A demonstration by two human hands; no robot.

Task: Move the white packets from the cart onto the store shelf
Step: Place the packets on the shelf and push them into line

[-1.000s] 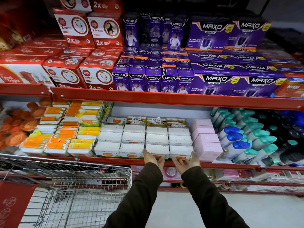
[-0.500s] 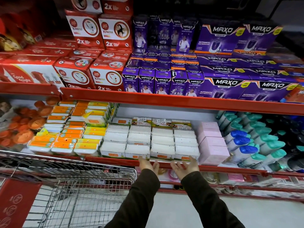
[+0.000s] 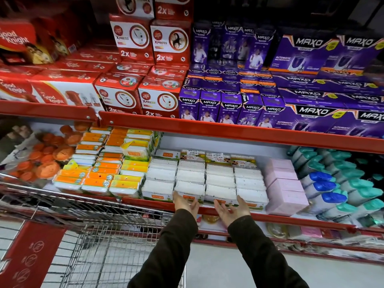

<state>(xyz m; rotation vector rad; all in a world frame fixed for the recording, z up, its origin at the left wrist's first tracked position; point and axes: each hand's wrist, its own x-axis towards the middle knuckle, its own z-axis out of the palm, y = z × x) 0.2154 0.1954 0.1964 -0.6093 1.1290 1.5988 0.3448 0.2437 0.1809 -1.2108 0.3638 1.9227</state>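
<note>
Several white packets [image 3: 209, 181] of cotton buds lie in neat rows on the middle shelf, behind its red front rail [image 3: 276, 219]. My left hand [image 3: 185, 204] rests with fingers apart against the front of the second row from the left. My right hand [image 3: 231, 209] is spread, palm up, at the front edge of the third and fourth rows. Neither hand holds a packet. The wire cart [image 3: 99, 242] stands at the lower left; I see no white packets in the part that shows.
Orange and yellow packs [image 3: 104, 169] lie left of the white packets, pink boxes [image 3: 284, 188] right of them, then blue and teal bottles [image 3: 340, 183]. The shelf above holds red boxes [image 3: 133, 96] and purple Maxo boxes [image 3: 230, 109]. A lower shelf sits below.
The view has tilted and shifted, so the shelves sit lower right in frame. Both hands stay at the front of the white packets, the right one now more spread, palm up.
</note>
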